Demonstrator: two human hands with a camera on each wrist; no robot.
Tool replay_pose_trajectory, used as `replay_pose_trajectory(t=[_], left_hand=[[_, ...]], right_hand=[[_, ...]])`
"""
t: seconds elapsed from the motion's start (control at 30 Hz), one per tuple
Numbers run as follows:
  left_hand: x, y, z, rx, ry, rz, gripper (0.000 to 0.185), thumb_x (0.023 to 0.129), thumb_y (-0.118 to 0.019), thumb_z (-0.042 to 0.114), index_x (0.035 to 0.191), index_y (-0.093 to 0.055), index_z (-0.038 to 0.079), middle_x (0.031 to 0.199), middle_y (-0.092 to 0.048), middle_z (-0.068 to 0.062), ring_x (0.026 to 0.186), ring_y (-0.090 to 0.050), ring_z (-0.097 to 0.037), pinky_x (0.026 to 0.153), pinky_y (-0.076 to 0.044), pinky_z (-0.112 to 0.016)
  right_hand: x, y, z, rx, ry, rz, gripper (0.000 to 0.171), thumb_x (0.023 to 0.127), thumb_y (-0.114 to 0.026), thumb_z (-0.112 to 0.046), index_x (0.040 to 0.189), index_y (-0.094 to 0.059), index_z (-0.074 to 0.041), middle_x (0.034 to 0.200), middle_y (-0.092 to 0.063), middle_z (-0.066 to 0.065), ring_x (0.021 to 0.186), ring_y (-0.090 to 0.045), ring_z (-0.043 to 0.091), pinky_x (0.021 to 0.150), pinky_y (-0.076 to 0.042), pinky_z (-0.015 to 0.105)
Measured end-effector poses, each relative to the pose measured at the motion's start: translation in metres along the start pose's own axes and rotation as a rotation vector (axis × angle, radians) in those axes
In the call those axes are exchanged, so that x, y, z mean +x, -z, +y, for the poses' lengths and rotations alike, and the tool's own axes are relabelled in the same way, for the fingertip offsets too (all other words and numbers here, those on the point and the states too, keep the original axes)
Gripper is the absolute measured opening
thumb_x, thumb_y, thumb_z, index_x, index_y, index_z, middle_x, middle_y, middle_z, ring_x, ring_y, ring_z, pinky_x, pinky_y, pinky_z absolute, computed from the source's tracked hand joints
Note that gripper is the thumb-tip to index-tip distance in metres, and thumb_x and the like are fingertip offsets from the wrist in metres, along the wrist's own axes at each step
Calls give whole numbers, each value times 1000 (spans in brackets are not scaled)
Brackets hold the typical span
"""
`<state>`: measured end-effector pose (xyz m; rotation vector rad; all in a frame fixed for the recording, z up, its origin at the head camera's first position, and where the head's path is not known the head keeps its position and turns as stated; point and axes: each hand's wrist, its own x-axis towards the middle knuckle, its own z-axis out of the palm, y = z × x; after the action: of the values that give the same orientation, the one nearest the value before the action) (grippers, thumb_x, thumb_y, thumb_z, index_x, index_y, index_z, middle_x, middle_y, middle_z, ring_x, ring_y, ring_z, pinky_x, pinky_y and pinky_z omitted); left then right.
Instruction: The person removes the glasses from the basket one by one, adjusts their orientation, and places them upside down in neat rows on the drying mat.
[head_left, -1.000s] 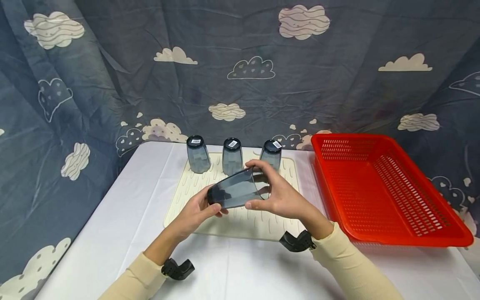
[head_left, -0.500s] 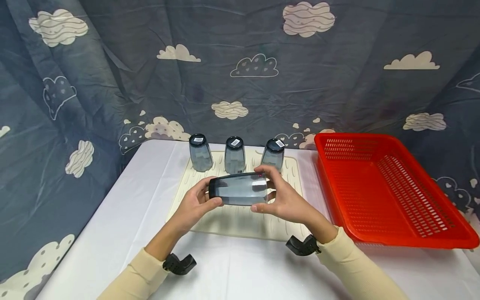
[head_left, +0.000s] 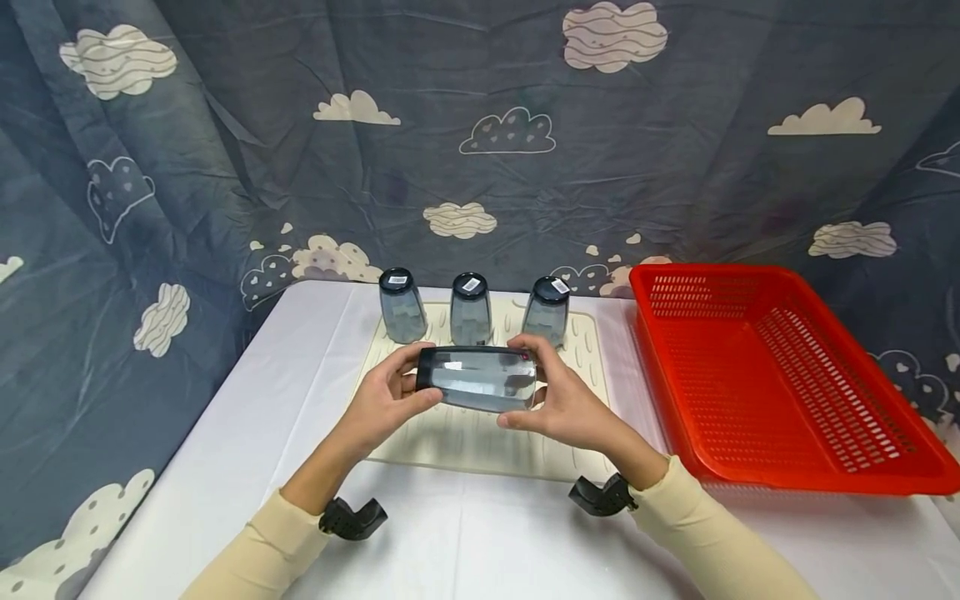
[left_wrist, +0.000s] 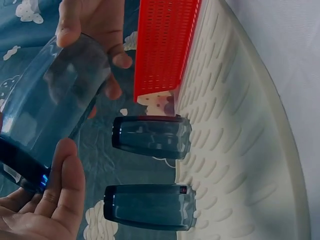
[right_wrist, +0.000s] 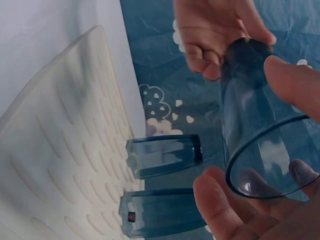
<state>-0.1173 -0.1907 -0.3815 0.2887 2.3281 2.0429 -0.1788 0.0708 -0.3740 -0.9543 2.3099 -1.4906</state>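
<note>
Glass (head_left: 477, 379): grey, lying sideways in the air above the mat (head_left: 480, 433), base gripped by left hand (head_left: 386, 402), rim by right hand (head_left: 564, 404). Three glasses (head_left: 470, 308) upturned behind; red basket (head_left: 772, 375) on bench.

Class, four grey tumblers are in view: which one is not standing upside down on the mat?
The tumbler held sideways between both hands; the rest stand upended.

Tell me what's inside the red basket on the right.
Nothing shows inside the red basket: its slotted floor and far walls look bare from the head view. Only the strip just behind its near rim is hidden.
</note>
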Motion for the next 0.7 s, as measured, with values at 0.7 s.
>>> replay_pose_trajectory(t=[0.7], left_hand=[[15, 14, 56, 444, -76, -6, 69, 82, -82, 19, 142, -47, 14, 104, -71, -8, 80, -64, -16, 73, -55, -30]], right_hand=[[9, 0, -8, 169, 19, 10, 90, 75, -83, 0, 144, -26, -9, 138, -47, 21, 112, -63, 35, 85, -60, 30]])
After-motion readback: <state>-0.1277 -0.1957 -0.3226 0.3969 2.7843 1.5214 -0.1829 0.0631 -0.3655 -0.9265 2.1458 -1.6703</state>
